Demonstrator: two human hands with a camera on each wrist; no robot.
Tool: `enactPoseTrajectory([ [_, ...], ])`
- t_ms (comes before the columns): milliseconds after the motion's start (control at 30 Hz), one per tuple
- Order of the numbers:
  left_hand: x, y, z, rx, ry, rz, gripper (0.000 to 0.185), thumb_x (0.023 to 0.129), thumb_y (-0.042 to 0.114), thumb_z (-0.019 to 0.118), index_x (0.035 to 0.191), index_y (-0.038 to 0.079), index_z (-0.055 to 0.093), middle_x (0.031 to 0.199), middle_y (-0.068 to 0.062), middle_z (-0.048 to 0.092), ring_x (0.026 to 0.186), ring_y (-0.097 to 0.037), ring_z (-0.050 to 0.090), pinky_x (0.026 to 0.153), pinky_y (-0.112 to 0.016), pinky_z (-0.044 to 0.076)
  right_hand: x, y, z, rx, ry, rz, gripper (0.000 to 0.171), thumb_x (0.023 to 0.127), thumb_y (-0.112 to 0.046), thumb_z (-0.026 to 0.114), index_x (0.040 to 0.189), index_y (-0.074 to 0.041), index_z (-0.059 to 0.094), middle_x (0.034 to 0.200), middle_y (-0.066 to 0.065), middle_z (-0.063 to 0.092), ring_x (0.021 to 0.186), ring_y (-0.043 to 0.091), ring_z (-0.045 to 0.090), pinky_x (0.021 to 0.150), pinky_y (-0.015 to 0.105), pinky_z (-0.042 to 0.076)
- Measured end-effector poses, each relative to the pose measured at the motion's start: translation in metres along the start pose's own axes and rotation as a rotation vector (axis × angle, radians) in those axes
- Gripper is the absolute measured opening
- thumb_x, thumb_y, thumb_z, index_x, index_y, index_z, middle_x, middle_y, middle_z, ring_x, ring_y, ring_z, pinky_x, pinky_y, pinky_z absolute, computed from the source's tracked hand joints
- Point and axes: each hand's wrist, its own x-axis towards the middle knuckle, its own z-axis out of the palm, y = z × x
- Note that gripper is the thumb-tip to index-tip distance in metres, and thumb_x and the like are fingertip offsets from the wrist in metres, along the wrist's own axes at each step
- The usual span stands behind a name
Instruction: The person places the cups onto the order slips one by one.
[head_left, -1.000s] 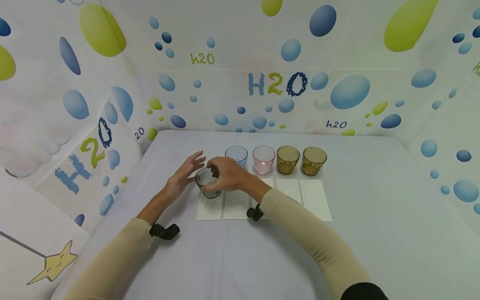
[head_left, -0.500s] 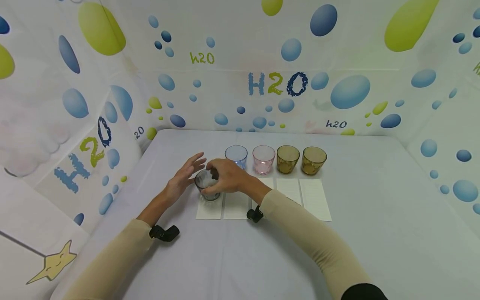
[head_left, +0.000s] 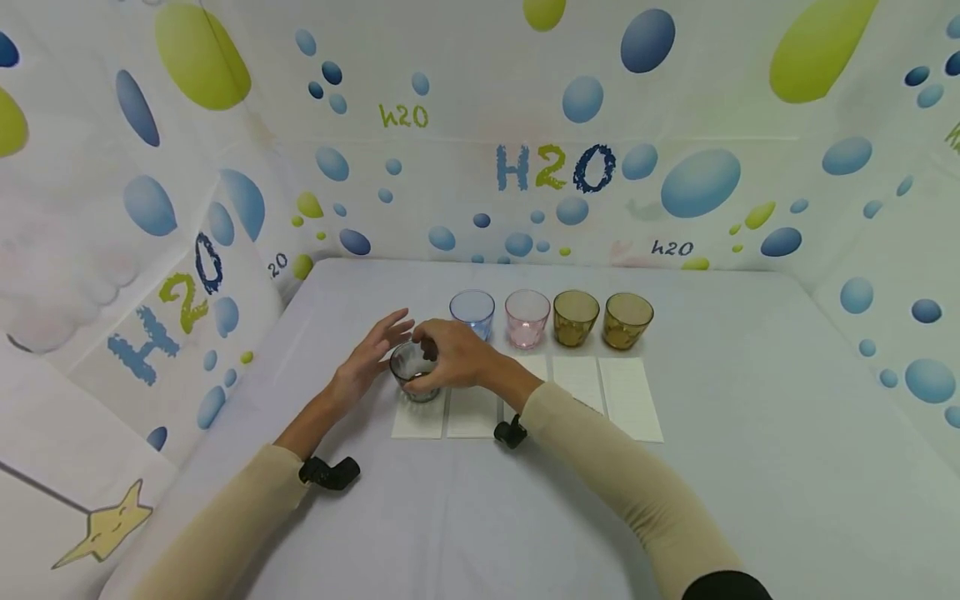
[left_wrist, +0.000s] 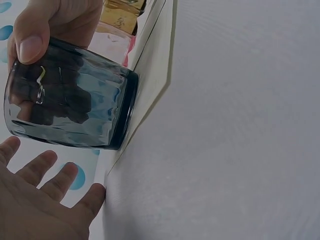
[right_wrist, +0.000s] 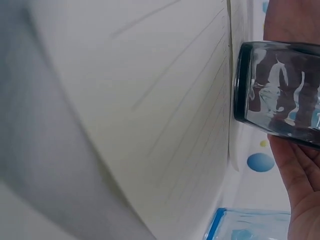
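A dark grey-blue tinted glass (head_left: 408, 360) stands upright at the leftmost white lined card (head_left: 418, 419), its base at the card's surface. My right hand (head_left: 462, 353) holds it from the right, thumb and fingers around the rim; the left wrist view shows the thumb on the outside of the glass (left_wrist: 75, 95). A dark patch by the right fingers is too small to identify. To the left of the glass is my left hand (head_left: 362, 367), fingers spread and holding nothing. Its fingertips come close to the glass; whether they touch, I cannot tell.
Behind the row of white cards (head_left: 630, 400) stand a blue glass (head_left: 472, 310), a pink glass (head_left: 527, 321) and two amber glasses (head_left: 576, 320). A white cloth (head_left: 480, 517) covers the table, with a printed sheet (head_left: 450, 200) rising behind it.
The grey-blue glass and my right hand have shifted very slightly toward the body. My left hand has barely moved, its fingers still spread. The other glasses stay put.
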Motion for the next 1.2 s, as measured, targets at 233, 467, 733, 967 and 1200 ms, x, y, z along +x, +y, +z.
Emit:
enactPoseTrajectory([
  [233,0.000,0.002,0.002,0.001,0.005,0.005,0.055,0.098,0.026,0.025,0.151,0.016,0.013,0.153,-0.018,0.017,0.139,-0.039,0.015,0.101,-0.074,0.007,0.000,0.001,-0.006,0.066,-0.056,0.034,0.072,0.065,-0.049,0.081,0.118,-0.007,0.056,0.098,0.005,0.061,0.086,0.013,0.055,0.071,0.019,0.047],
  [467,-0.001,0.002,0.003,-0.004,0.012,-0.011,0.056,0.098,0.029,0.027,0.151,0.019,0.014,0.154,-0.017,0.017,0.140,-0.038,0.015,0.102,-0.074,0.005,-0.001,0.000,-0.009,0.080,-0.095,0.052,0.078,0.064,-0.050,0.082,0.123,-0.006,0.054,0.104,0.006,0.061,0.090,0.014,0.054,0.074,0.020,0.048],
  [733,0.000,0.005,0.002,-0.024,0.034,0.007,0.056,0.098,0.028,0.028,0.151,0.017,0.014,0.153,-0.018,0.019,0.139,-0.040,0.014,0.102,-0.074,0.006,-0.001,-0.003,-0.013,0.020,-0.111,0.061,0.079,0.064,-0.054,0.081,0.123,-0.009,0.054,0.107,0.000,0.060,0.096,0.014,0.056,0.077,0.021,0.049],
  [967,0.004,0.005,0.006,-0.062,0.023,0.055,0.056,0.098,0.024,0.027,0.151,0.015,0.013,0.153,-0.019,0.017,0.140,-0.036,0.015,0.105,-0.070,0.006,0.000,-0.005,-0.017,-0.004,-0.144,0.083,0.085,0.063,-0.056,0.080,0.129,-0.009,0.052,0.112,0.003,0.061,0.102,0.017,0.058,0.080,0.023,0.049],
  [1200,0.006,0.007,0.007,-0.059,0.014,0.073,0.057,0.098,0.023,0.028,0.151,0.012,0.012,0.153,-0.022,0.016,0.139,-0.039,0.015,0.108,-0.067,0.008,-0.002,-0.007,-0.021,-0.032,-0.180,0.103,0.093,0.063,-0.062,0.077,0.134,-0.010,0.048,0.112,0.001,0.061,0.100,0.013,0.057,0.080,0.024,0.049],
])
